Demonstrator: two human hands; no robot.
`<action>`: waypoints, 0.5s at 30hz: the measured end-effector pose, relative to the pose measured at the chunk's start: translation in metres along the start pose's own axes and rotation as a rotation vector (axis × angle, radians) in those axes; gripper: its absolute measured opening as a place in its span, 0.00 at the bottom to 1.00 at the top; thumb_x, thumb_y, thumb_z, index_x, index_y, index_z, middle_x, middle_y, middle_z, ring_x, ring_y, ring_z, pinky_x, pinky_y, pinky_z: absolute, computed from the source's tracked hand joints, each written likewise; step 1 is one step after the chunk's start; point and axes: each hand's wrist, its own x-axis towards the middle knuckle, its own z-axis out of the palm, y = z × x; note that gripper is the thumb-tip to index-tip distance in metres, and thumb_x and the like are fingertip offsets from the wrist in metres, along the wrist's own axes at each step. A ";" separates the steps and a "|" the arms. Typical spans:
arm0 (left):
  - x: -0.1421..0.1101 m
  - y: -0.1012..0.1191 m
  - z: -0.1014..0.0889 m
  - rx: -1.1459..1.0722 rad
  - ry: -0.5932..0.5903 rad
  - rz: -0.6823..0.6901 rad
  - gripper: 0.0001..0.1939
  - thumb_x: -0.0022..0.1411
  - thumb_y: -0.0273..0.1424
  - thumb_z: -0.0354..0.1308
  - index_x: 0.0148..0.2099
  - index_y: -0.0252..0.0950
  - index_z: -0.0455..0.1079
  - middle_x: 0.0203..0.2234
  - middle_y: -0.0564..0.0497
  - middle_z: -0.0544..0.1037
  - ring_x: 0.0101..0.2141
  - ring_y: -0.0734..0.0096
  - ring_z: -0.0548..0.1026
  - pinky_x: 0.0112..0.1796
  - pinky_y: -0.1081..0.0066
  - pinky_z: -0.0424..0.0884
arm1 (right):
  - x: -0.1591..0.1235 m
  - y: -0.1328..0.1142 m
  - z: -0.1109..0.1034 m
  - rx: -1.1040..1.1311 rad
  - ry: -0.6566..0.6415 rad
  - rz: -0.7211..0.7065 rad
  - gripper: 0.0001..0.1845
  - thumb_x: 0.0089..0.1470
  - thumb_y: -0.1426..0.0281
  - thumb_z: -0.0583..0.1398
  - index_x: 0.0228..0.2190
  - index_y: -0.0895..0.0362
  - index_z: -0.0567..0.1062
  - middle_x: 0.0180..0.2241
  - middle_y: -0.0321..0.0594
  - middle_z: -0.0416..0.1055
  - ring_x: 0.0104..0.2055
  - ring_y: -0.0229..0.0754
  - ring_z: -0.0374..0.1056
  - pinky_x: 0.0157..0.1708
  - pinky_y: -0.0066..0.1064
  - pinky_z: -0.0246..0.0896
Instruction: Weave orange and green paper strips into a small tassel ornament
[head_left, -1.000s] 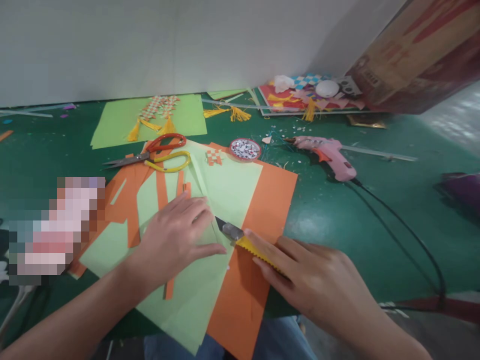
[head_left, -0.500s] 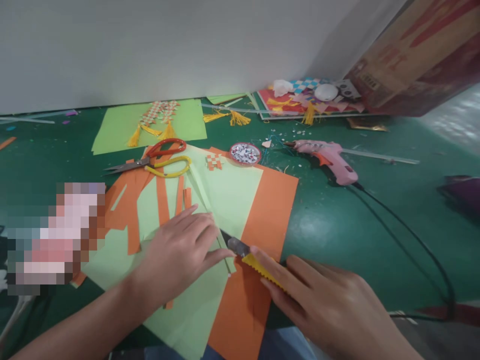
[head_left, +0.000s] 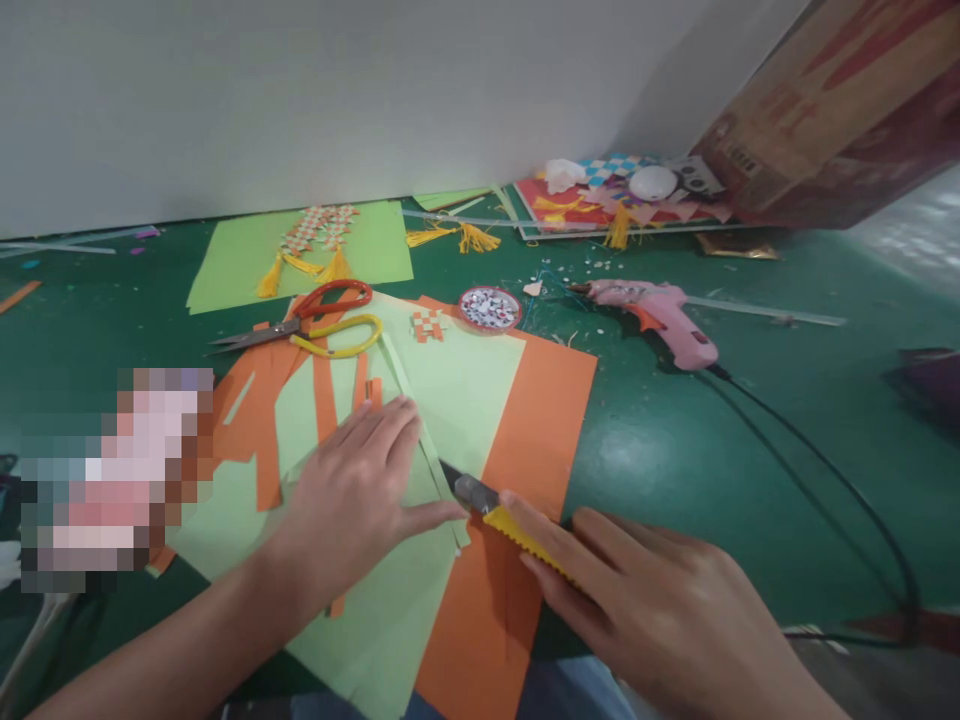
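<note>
My right hand (head_left: 637, 590) is wrapped round a yellow utility knife (head_left: 525, 535), whose dark blade points up and left. The blade tip meets a narrow light green paper strip (head_left: 421, 430) lying aslant on the sheets. My left hand (head_left: 360, 475) rests with fingers outstretched on the light green paper (head_left: 390, 620), its thumb reaching toward the strip's lower end near the blade. Beneath lies an orange sheet (head_left: 551, 420). Several orange paper strips (head_left: 325, 400) are scattered beyond my left hand. Part of the strip under my fingers is hidden.
Scissors (head_left: 300, 325) with red and yellow handles lie across the papers. Behind are a small dish of beads (head_left: 490, 309) and a pink glue gun (head_left: 660, 320) with its cord trailing right. A blurred-out object (head_left: 124, 470) is at left; woven paper pieces with yellow tassels (head_left: 319, 235) lie farther back.
My left hand has shifted slightly left and its fingers have moved off the green strip, uncovering more of it. The knife and right hand have barely moved.
</note>
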 end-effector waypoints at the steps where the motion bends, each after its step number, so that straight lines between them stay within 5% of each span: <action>1: 0.000 0.000 0.000 0.002 -0.002 0.000 0.34 0.60 0.54 0.49 0.50 0.26 0.69 0.46 0.34 0.76 0.47 0.47 0.75 0.47 0.53 0.73 | 0.000 0.000 0.000 -0.001 -0.001 0.001 0.22 0.65 0.70 0.46 0.41 0.57 0.79 0.16 0.34 0.64 0.15 0.33 0.59 0.17 0.31 0.48; 8: 0.001 -0.001 0.000 -0.009 0.006 -0.002 0.33 0.59 0.54 0.51 0.49 0.28 0.69 0.46 0.35 0.77 0.47 0.48 0.75 0.51 0.51 0.70 | 0.002 0.001 -0.001 0.003 0.006 -0.010 0.23 0.66 0.69 0.45 0.41 0.57 0.80 0.15 0.33 0.63 0.14 0.32 0.57 0.17 0.32 0.46; 15: 0.002 -0.003 -0.003 -0.019 0.060 0.185 0.28 0.60 0.51 0.53 0.43 0.27 0.72 0.41 0.38 0.80 0.45 0.55 0.77 0.48 0.56 0.74 | -0.001 0.001 0.000 0.014 0.001 -0.003 0.22 0.65 0.69 0.46 0.42 0.56 0.79 0.16 0.33 0.63 0.15 0.33 0.59 0.17 0.32 0.47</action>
